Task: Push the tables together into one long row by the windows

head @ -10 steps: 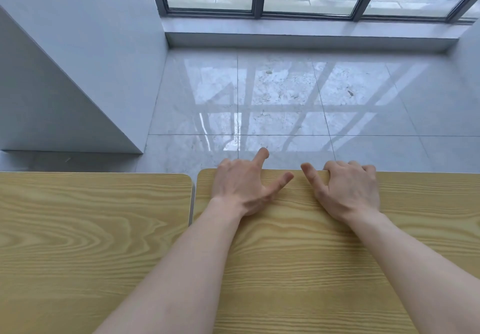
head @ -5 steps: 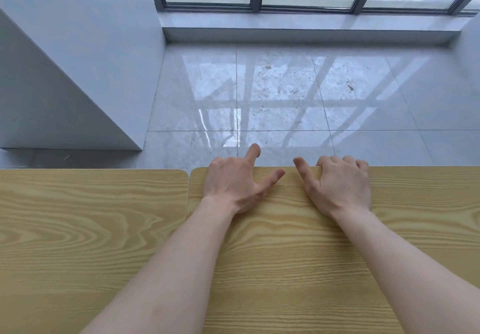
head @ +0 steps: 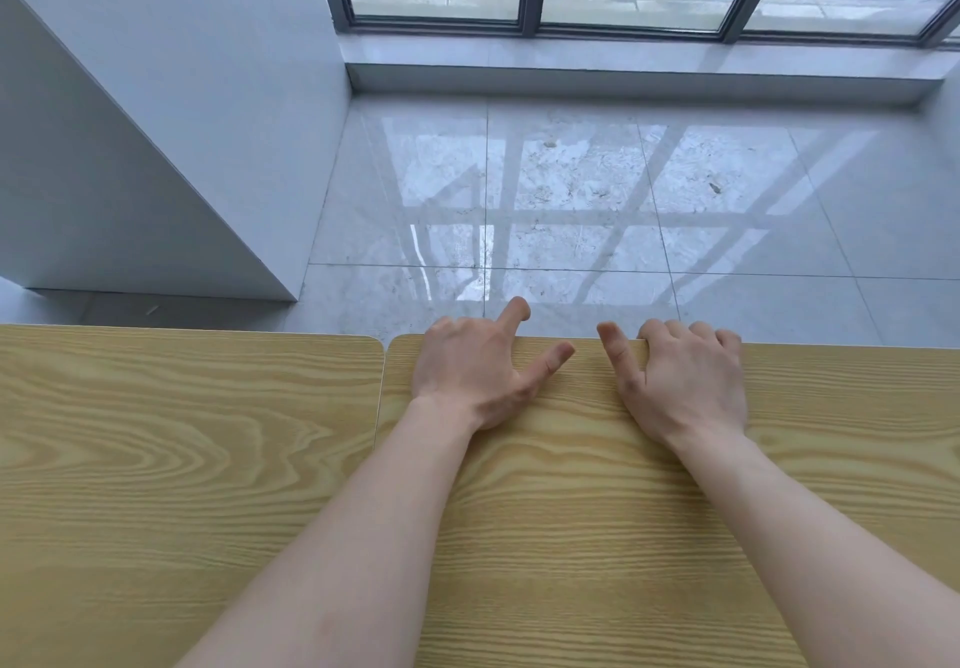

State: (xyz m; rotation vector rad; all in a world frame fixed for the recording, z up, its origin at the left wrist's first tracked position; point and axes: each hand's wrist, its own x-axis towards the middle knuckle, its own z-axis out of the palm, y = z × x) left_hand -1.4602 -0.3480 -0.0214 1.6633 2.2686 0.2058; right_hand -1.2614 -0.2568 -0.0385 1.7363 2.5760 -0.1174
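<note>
Left hand [head: 470, 374]: gripping right table [head: 623, 511] at far edge (forefinger sticking out).
Right hand [head: 685, 381]: curling fingers over same edge.
Left table [head: 182, 459]: sitting just beside.

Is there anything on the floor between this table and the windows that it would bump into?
Nothing visible. The tiled floor between the right table and the window ledge shows only reflections and small specks. The left hand and right hand grip that table's far edge, and the left table sits close beside it.
</note>
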